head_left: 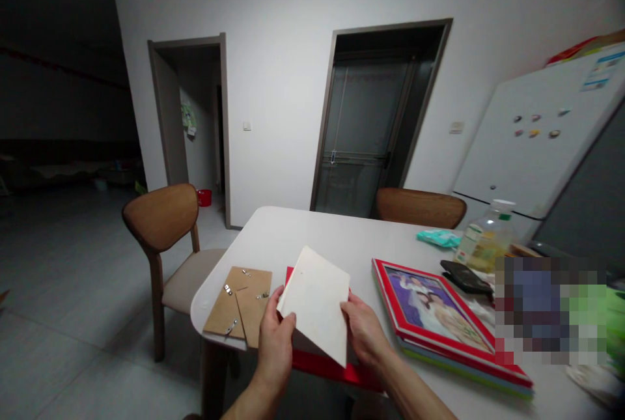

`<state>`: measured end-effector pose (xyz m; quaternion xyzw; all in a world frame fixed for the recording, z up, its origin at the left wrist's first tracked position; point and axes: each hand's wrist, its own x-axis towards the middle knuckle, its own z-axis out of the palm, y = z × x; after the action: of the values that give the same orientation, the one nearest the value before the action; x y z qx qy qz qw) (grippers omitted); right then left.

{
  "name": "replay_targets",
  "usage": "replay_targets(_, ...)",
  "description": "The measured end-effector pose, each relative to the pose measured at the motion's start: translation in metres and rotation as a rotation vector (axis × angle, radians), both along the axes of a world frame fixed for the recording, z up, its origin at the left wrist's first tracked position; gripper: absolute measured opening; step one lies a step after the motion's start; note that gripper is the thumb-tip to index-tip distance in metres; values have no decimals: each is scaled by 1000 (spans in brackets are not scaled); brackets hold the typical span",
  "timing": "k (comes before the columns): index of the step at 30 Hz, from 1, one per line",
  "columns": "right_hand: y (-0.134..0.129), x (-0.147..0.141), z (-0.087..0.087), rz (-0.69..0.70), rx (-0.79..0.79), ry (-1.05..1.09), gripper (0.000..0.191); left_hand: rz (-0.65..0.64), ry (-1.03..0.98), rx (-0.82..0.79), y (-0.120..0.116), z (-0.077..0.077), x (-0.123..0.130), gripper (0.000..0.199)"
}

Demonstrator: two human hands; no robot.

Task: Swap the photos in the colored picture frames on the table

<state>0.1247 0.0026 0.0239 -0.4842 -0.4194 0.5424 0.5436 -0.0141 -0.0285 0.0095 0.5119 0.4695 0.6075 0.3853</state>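
My left hand [275, 336] and my right hand [362, 329] both grip a cream sheet of card [317, 303], blank side up, tilted above an empty red picture frame [322, 364] lying at the table's near edge. The left hand pinches the sheet's lower left corner; the right holds its right edge. Just left of the frame lies a brown backing board [239, 299] with metal clips and a fold-out stand.
A stack of red-framed photos [439, 319] lies right of my hands on the white table [312, 231]. Behind it are a black phone [466, 277], a bottle [486, 238] and a tissue pack [438, 236]. Wooden chairs [163, 224] stand left and behind.
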Motion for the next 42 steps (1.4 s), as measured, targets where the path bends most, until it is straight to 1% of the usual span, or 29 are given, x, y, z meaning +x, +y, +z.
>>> replay_targets(3, 9, 23, -3, -34, -51, -193, 48, -28, 113, -24, -1, -1, -10, 49)
replay_targets(6, 17, 34, -10, -50, -68, -276, 46, -63, 278, -21, -8, -5, -14, 44)
replay_targets(10, 25, 33, -16, -45, -49, -343, 45, -113, 475, -2, -16, -12, -10, 46)
replay_targets(13, 31, 29, -18, -48, -24, -378, 46, -144, 583, 17, -17, -16, -9, 47)
replay_targets(19, 35, 30, -22, -41, -4, -444, 48, -177, 713, 55, -17, -16, -14, 50)
replay_targets(23, 39, 30, -21, -35, 14, -521, 47, -181, 835, 96, -18, -16, -15, 51)
replay_targets(28, 43, 26, -21, -55, 50, -657, 44, -216, 919, 102, -19, -14, -15, 49)
replay_targets(32, 44, 23, -21, -86, 64, -798, 44, -233, 943, 103, -20, -12, -17, 47)
replay_targets(35, 44, 23, -20, -100, 89, -943, 40, -241, 955, 103, -21, -10, -18, 45)
replay_targets(39, 40, 25, -18, -108, 101, -1156, 29, -254, 973, 107, -21, -8, -14, 41)
replay_targets(42, 34, 25, -19, -120, 103, -1291, 26, -247, 975, 108, -21, -8, -11, 39)
